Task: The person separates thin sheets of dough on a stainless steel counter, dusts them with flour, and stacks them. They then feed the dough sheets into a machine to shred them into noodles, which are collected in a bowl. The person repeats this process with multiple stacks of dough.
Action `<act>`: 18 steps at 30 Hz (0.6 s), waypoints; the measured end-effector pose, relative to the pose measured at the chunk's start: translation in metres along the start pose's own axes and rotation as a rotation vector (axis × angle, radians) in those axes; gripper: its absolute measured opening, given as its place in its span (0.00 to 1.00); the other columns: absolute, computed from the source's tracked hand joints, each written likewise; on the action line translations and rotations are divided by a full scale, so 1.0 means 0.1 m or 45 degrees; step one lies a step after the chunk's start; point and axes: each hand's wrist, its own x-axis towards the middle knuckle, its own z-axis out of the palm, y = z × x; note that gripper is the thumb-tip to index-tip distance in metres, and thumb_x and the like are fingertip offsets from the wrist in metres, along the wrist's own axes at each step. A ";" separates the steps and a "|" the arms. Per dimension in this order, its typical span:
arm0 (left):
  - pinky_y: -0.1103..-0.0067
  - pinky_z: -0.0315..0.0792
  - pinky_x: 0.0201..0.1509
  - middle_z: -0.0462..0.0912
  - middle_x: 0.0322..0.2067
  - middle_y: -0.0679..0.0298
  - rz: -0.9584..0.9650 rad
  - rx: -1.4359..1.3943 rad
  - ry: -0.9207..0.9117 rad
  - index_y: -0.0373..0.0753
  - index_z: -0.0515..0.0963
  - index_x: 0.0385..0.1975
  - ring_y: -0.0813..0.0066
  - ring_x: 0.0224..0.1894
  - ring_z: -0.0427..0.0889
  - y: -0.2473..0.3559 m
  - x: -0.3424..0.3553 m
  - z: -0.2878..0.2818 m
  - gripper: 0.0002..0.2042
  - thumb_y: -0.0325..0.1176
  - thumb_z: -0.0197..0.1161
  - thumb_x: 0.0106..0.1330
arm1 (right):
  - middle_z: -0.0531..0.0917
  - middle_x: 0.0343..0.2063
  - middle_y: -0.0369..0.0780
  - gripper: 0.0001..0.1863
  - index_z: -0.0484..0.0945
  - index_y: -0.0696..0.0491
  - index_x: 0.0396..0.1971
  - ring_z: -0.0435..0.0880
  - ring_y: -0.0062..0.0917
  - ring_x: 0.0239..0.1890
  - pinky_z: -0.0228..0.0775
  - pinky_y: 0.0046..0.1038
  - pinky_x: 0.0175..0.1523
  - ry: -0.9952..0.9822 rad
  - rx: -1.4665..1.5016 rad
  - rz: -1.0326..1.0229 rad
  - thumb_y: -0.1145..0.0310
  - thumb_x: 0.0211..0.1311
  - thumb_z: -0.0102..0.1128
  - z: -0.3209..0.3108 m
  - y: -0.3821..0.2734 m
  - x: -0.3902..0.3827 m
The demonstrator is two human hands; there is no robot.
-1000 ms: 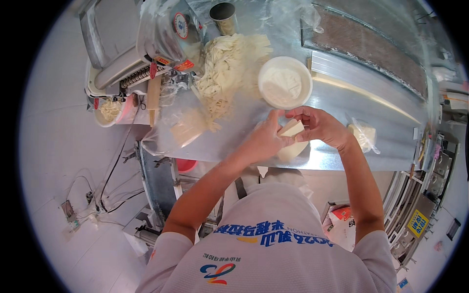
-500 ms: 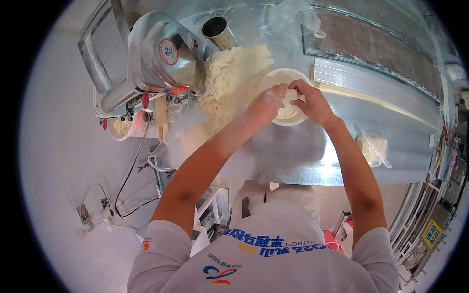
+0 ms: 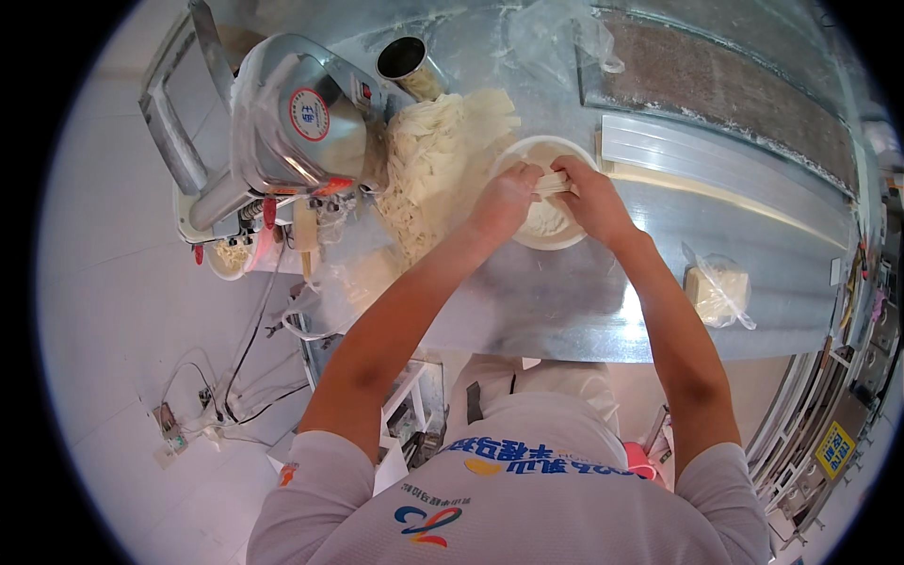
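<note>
Over a white bowl, my left hand and my right hand grip a small stack of pale dough sheets between them. Layered edges of the stack show between my fingertips, with one end in each hand. White flour lies in the bowl beneath. Just left of the bowl spreads a large heap of cut dough sheets, partly behind my left forearm.
A metal dough machine stands at the left, with a metal canister behind the heap. Along the back right lie metal strips and a dark board. A plastic-wrapped pale block sits right of my right forearm.
My hands have drawn slightly apart, and more of the dough stack shows between them. The whole view has shifted a little.
</note>
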 end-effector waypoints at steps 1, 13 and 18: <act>0.65 0.81 0.54 0.86 0.45 0.48 -0.025 -0.068 0.044 0.31 0.79 0.54 0.52 0.48 0.87 0.06 -0.01 -0.09 0.21 0.28 0.73 0.62 | 0.85 0.49 0.48 0.19 0.75 0.58 0.56 0.85 0.42 0.53 0.78 0.39 0.57 -0.012 0.224 0.051 0.79 0.66 0.64 -0.07 -0.05 -0.02; 0.71 0.86 0.52 0.85 0.50 0.53 -0.811 -1.394 -0.474 0.26 0.78 0.57 0.65 0.49 0.88 0.95 0.16 -1.29 0.26 0.37 0.77 0.66 | 0.81 0.66 0.45 0.47 0.72 0.58 0.71 0.78 0.37 0.69 0.67 0.47 0.74 -0.480 2.259 0.614 0.28 0.77 0.42 -0.14 -0.38 -0.31; 0.71 0.87 0.47 0.86 0.47 0.53 -0.711 -1.259 -0.520 0.26 0.79 0.54 0.65 0.48 0.89 1.12 0.09 -1.59 0.26 0.37 0.79 0.63 | 0.81 0.65 0.43 0.44 0.72 0.57 0.71 0.80 0.35 0.67 0.71 0.41 0.71 -0.318 2.219 0.477 0.31 0.77 0.47 -0.10 -0.63 -0.32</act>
